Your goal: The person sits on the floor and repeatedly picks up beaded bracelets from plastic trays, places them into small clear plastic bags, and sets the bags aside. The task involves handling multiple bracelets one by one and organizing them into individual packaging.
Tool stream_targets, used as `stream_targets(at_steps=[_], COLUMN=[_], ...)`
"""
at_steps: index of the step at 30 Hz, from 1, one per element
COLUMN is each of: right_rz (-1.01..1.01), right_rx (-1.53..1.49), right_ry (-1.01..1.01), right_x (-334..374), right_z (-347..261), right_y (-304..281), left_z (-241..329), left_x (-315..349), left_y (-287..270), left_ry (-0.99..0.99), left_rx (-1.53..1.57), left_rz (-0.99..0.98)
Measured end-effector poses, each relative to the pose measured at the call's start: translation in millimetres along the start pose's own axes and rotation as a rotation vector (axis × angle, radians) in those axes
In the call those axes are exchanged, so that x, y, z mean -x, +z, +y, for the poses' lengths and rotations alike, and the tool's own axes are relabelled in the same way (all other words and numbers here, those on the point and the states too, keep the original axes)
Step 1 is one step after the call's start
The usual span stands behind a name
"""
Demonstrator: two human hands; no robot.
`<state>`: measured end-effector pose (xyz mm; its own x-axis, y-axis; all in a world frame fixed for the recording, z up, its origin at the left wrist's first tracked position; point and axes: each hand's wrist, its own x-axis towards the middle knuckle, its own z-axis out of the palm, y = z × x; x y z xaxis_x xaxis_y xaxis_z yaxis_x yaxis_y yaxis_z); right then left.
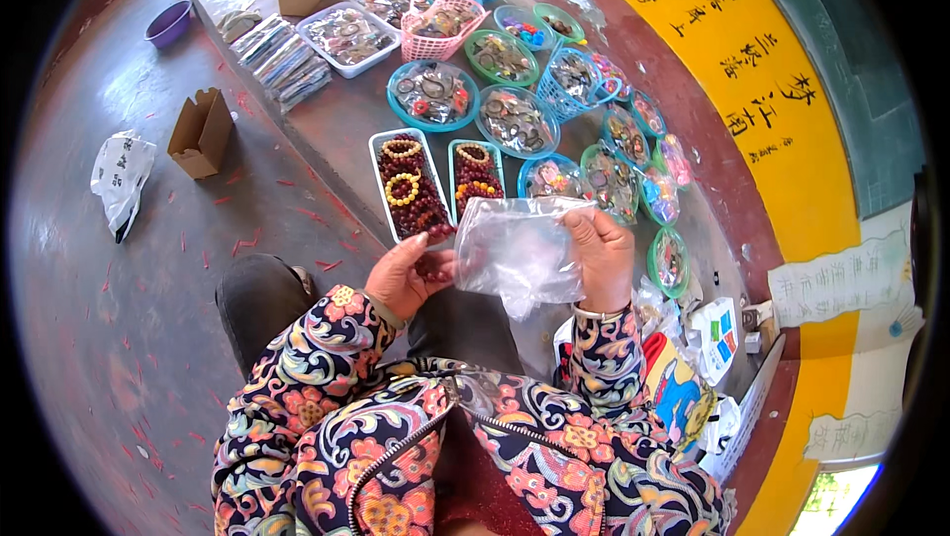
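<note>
Floral jacket (317,437) nearest; clear bag (520,254) and dark red beads (432,265) held, frame centre.
I record the right hand (604,257) pinching the bag's right side, the left hand (398,281) grasping the beads beside it. Risk, I judge: limp plastic could fold shut, or a loose grasp could drop beads near the 2 trays (380,185) above.

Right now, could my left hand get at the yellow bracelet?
Probably yes: the yellow bracelet lies uncovered in the white tray ahead of your left hand, with the bag off to the right, though the red beads it holds may hinder gripping.
</note>
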<state>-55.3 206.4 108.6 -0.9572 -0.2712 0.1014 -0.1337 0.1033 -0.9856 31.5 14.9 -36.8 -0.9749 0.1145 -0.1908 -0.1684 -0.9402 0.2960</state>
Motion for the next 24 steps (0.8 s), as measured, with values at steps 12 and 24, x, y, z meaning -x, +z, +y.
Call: stream_targets(at_steps=[12,24], right_rz=[0.043,-0.190], right_rx=[0.330,0.222], right_ry=[0.047,0.337], right_x=[-9,-9], right_z=[39,164], right_y=[-83,-169], left_z=[10,9], left_x=[-1,-2], left_y=[-3,-2], left_ry=[0.139,0.124], left_rx=[-0.046,-0.048], left_rz=[0.140,0.146])
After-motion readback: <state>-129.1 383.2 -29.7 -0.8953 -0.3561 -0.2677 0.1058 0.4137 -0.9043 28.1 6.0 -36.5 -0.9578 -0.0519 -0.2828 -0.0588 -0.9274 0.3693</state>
